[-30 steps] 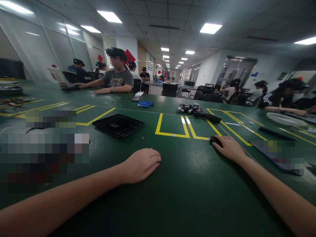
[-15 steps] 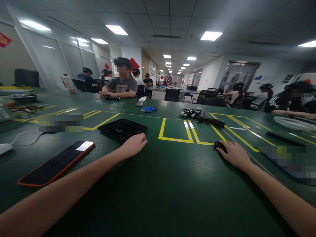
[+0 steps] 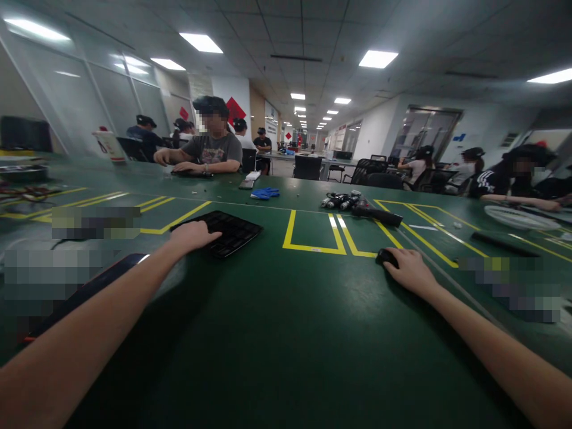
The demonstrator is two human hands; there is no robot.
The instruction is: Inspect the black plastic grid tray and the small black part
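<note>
My right hand (image 3: 413, 268) is wrapped round a black computer mouse (image 3: 386, 258) on the green tabletop (image 3: 286, 333). My left hand (image 3: 193, 236) is over the left part of a black, flat, roughly square panel (image 3: 235, 232) with a grid pattern on top. One digit of that hand stretches out to the right over the panel; the other fingers are partly hidden. Whether the hand presses on the panel or hovers just above it, I cannot tell. Under my left forearm, partly covered, lies a phone (image 3: 96, 286) with an orange edge.
Yellow tape (image 3: 313, 249) marks rectangles on the table. Farther back lie a blue glove (image 3: 265, 193), a bundle of black cables (image 3: 342, 201) and a dark tube (image 3: 379, 217). A bottle (image 3: 108, 146) stands far left. A person (image 3: 212, 143) sits opposite; others sit farther off.
My left hand has moved left, from the panel's near right edge to over its left part. My right hand stays on the mouse. The view has shifted slightly; the person opposite has raised a hand.
</note>
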